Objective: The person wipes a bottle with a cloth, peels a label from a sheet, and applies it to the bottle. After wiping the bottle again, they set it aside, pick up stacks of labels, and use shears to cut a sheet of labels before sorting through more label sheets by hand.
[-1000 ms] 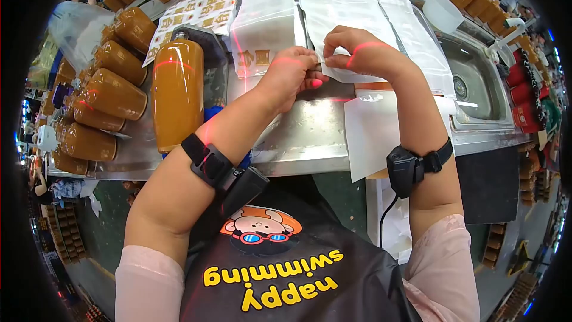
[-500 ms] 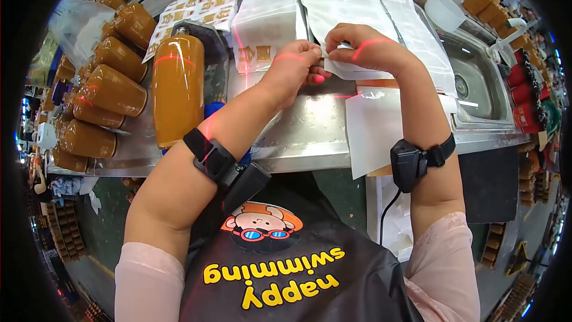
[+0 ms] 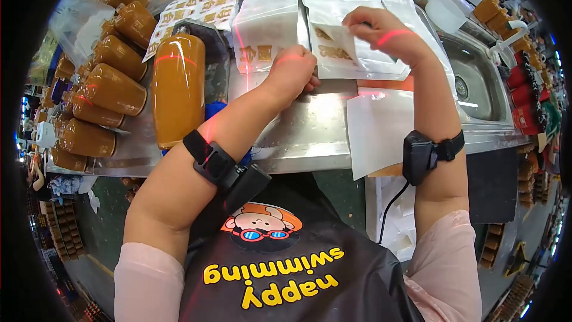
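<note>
Upper centre: right hand (image 3: pixel 384 34) fingers clamp a clear printed label (image 3: pixel 333 48), seemingly half-lifted; left hand (image 3: pixel 295 70) fingers, bunched together, grip the backing sheet (image 3: pixel 366 70) on the counter (image 3: pixel 310 134).

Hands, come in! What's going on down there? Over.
Left hand shut on backing sheet corner. Right hand pinching gold-printed label, raised above it. Orange bottle lying left, clear of both.
</note>
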A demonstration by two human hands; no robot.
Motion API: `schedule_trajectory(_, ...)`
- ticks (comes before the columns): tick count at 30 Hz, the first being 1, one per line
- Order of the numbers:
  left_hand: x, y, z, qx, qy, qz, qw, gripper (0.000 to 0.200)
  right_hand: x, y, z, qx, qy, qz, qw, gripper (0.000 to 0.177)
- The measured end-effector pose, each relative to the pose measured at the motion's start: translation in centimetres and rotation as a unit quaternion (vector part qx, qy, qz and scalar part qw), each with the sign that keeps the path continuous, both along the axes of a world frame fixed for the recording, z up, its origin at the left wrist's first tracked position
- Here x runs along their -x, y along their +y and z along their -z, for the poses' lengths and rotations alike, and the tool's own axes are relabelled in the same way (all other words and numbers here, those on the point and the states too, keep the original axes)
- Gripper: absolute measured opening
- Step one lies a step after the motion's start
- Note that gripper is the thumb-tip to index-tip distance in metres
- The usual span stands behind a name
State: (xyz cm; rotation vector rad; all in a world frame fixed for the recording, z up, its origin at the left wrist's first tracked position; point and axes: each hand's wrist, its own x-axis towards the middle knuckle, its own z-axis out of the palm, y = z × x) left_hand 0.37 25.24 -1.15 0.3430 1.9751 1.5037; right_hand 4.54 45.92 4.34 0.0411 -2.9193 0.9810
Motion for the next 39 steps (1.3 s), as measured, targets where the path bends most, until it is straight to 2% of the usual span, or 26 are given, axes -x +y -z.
schedule_trajectory(2, 0.4, -0.2, 0.2, 0.048, 0.001, 0.017, 0.999, 0.022, 0.2, 1.1, -1.8, 0.046, -0.041, 0.049, 0.997, 0.019)
schedule_trajectory(5, 0.5, -0.3, -0.4, 0.101, 0.013, 0.057, 0.993, 0.022, 0.3, 2.8, -2.6, 0.111, -0.017, 0.059, 0.992, 0.018)
schedule_trajectory(6, 0.5, -0.2, -0.3, 0.117, 0.171, 0.04, 0.978, 0.022, 0.4, 3.2, -3.0, 0.127, -0.017, 0.054, 0.99, 0.019)
schedule_trajectory(7, 0.4, -0.1, 0.0, 0.131, 0.323, 0.02, 0.937, 0.021, 0.3, 3.4, -3.0, 0.125, -0.018, 0.049, 0.991, 0.019)
schedule_trajectory(8, 0.4, -0.1, 0.3, 0.143, 0.466, -0.002, 0.873, 0.021, 0.2, 3.4, -2.9, 0.144, -0.024, 0.044, 0.988, 0.02)
schedule_trajectory(12, 0.3, 1.6, -3.6, 0.024, 0.32, 0.044, 0.946, 0.027, -0.3, 2.1, -1.9, 0.193, -0.049, 0.022, 0.98, 0.02)
schedule_trajectory(13, 1.0, 2.3, -3.1, -0.031, 0.194, 0.039, 0.98, 0.029, -0.4, 1.8, -1.8, 0.193, -0.056, 0.017, 0.979, 0.02)
schedule_trajectory(15, 1.3, 2.4, -2.8, -0.058, 0.108, 0.03, 0.992, 0.027, -0.6, 1.2, -1.6, 0.194, -0.07, 0.017, 0.978, 0.018)
schedule_trajectory(16, 1.5, 2.4, -2.5, -0.071, 0.063, 0.026, 0.995, 0.026, -0.8, 0.9, -1.5, 0.161, -0.077, 0.023, 0.984, 0.017)
schedule_trajectory(18, 2.4, 1.9, -1.7, -0.011, 0.135, 0.021, 0.991, 0.024, -1.3, 0.3, -1.5, 0.095, -0.093, 0.032, 0.991, 0.016)
schedule_trajectory(19, 2.6, 1.6, -1.3, 0.02, 0.169, 0.018, 0.985, 0.023, -1.4, 0.3, -0.7, 0.061, -0.056, -0.002, 0.997, 0.012)
schedule_trajectory(22, 2.2, 1.1, -1.2, 0.226, 0.344, 0.074, 0.908, 0.018, -1.9, -0.7, -0.3, -0.072, -0.058, -0.029, 0.995, 0.012)
schedule_trajectory(23, 2.1, 1.2, -1.1, 0.287, 0.363, 0.071, 0.884, 0.016, -2.0, -0.9, 0.1, -0.068, -0.074, -0.026, 0.995, 0.012)
schedule_trajectory(26, 3.1, 0.6, -0.6, 0.253, 0.086, 0.111, 0.957, 0.015, -2.5, -1.5, 0.6, -0.066, -0.081, -0.014, 0.994, 0.012)
schedule_trajectory(29, 2.0, 0.1, -1.5, 0.143, -0.07, 0.069, 0.985, 0.015, -2.9, -2.0, 0.7, -0.052, -0.097, -0.006, 0.994, 0.011)
schedule_trajectory(32, 1.2, -0.3, -1.7, 0.045, -0.097, 0.048, 0.993, 0.014, -3.4, -3.2, 0.0, 0.005, -0.085, -0.002, 0.996, 0.011)
schedule_trajectory(35, 0.8, -0.3, -1.6, -0.011, -0.102, 0.048, 0.994, 0.015, -2.6, -3.3, 0.8, -0.021, -0.047, -0.048, 0.998, 0.01)
schedule_trajectory(39, 0.7, -0.3, -1.3, -0.068, -0.098, 0.051, 0.992, 0.013, -2.2, -3.4, 1.2, 0.01, -0.036, -0.054, 0.998, 0.009)
